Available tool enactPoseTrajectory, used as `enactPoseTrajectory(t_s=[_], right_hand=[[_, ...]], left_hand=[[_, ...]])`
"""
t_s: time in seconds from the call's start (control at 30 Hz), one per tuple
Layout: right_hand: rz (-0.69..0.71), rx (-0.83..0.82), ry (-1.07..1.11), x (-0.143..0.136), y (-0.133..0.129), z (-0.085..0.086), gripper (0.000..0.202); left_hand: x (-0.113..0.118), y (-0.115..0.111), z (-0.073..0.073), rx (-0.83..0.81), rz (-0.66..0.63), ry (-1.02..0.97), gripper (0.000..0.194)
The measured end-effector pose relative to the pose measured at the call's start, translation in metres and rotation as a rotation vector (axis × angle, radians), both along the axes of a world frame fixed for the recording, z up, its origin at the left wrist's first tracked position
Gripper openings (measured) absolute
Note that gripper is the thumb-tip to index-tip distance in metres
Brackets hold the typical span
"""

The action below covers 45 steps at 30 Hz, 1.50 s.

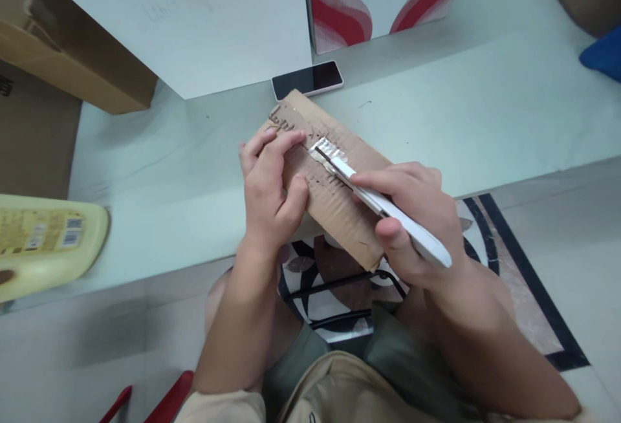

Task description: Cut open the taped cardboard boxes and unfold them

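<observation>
My right hand is closed around a white utility knife, with the index finger stretched along its body. The knife's dark blade points up and left, its tip over a small crinkled silvery-white piece on a brown cardboard piece. Cut marks and torn patches roughen the cardboard around it. My left hand holds the cardboard on its left side, thumb and bent fingers pressing on top. Its index fingertip is close to the silvery piece's left edge. The cardboard lies at a slant, its near end reaching past the table edge.
A phone lies just beyond the cardboard on the pale table. Behind stand a white box and a red-and-white carton. A brown carton and a yellow bottle are at left. Something blue is at right.
</observation>
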State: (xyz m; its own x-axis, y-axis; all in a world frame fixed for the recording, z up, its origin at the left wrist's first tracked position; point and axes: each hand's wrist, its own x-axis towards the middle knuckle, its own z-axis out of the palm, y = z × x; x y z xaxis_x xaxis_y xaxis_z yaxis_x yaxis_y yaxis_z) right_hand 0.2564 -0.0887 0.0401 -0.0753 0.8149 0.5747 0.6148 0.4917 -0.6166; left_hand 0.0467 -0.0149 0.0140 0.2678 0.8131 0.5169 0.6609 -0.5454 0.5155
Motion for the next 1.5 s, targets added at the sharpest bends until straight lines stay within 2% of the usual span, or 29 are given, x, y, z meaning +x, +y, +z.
enactPoseTrajectory(t_s=[0.1, 0.3, 0.63, 0.83, 1.1, 1.33, 1.5], right_hand=[[0.003, 0.026, -0.004, 0.0, 0.002, 0.001, 0.052], [0.057, 0.025, -0.018, 0.003, 0.002, 0.003, 0.02], [0.069, 0.064, -0.174, 0.003, -0.002, 0.008, 0.021], [0.044, 0.03, -0.198, 0.0, -0.002, 0.007, 0.02], [0.054, 0.066, -0.179, 0.001, -0.003, 0.006, 0.021], [0.042, -0.005, -0.135, 0.0, -0.001, 0.007, 0.023], [0.039, 0.056, -0.09, 0.0, 0.0, 0.007, 0.02]], left_hand=[[-0.001, 0.002, -0.003, 0.036, -0.017, -0.009, 0.05], [0.001, 0.001, -0.002, 0.049, -0.041, -0.034, 0.051], [0.01, -0.003, -0.005, 0.029, 0.052, -0.07, 0.039], [0.012, -0.002, -0.006, 0.03, 0.062, -0.078, 0.041], [0.011, -0.001, -0.006, 0.033, 0.046, -0.101, 0.04], [0.013, -0.001, -0.006, 0.03, 0.064, -0.088, 0.042], [0.013, -0.001, -0.005, 0.031, 0.056, -0.085, 0.042]])
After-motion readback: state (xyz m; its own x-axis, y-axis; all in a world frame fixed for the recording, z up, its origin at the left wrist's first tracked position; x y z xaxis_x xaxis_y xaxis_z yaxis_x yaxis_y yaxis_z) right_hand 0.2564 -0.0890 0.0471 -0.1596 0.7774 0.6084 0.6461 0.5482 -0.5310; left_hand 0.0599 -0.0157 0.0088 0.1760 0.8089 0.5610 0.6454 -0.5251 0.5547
